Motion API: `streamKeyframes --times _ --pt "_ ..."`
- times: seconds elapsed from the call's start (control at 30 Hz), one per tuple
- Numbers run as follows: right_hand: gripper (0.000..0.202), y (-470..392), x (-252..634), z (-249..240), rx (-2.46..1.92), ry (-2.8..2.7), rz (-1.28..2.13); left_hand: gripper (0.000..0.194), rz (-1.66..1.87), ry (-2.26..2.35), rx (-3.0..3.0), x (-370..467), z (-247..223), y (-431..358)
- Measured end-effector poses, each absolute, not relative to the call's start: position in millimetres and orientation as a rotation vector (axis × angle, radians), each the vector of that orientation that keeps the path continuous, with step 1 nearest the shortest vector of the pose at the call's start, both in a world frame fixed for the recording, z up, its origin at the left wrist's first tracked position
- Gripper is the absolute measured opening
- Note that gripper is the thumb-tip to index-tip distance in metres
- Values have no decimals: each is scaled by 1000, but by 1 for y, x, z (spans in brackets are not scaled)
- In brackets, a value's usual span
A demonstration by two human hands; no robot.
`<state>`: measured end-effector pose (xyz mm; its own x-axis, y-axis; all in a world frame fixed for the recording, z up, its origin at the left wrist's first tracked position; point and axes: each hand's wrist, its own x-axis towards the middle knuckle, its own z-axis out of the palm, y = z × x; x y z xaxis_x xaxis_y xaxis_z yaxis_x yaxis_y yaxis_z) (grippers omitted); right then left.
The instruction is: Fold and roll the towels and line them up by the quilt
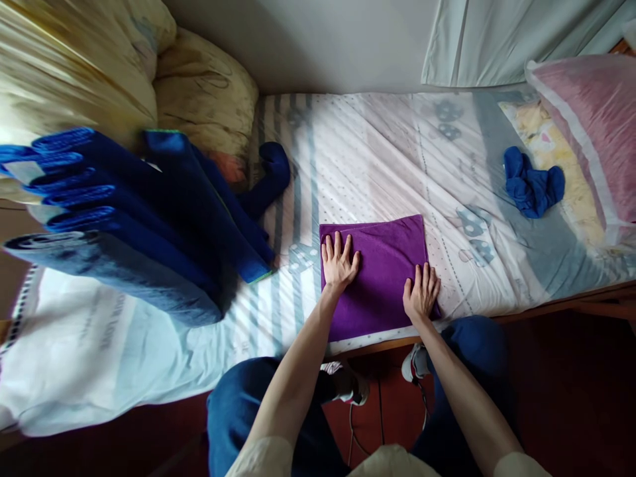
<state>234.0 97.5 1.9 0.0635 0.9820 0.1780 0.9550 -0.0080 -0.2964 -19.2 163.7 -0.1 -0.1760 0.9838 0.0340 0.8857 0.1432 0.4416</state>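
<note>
A purple cloth (380,278) lies spread in a rough square on the bed, close to its front edge. My left hand (340,264) presses flat on its left part, fingers apart and pointing away from me. On the cloth's right edge rests my right hand (421,291), fingers stretched out, the tips near the border. Neither hand grips anything. Small creases run across the cloth near its upper right corner. To the left stands a stack of folded blue cloths (134,179), with a greyish-blue folded cloth (114,271) at its front.
A patterned sheet (368,152) covers the bed. A crumpled blue cloth (532,182) lies at the right, by a pink pillow (591,126). Yellowish pillows (203,99) stand behind the stack. A curtain (497,40) hangs at the back. Cables (381,411) run on the red floor.
</note>
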Motion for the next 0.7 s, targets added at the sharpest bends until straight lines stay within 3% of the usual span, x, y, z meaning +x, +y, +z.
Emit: streamKeyframes --times 0.17,0.43,0.7 --pt "57 142 200 28 -1822 -1944 202 69 569 2044 1919 -41 -3 163" --pt "57 215 145 35 -1315 -2572 542 75 609 2049 1902 -50 -12 165" --pt "65 253 220 15 -1656 -2441 370 79 605 2072 1871 -63 -13 177"
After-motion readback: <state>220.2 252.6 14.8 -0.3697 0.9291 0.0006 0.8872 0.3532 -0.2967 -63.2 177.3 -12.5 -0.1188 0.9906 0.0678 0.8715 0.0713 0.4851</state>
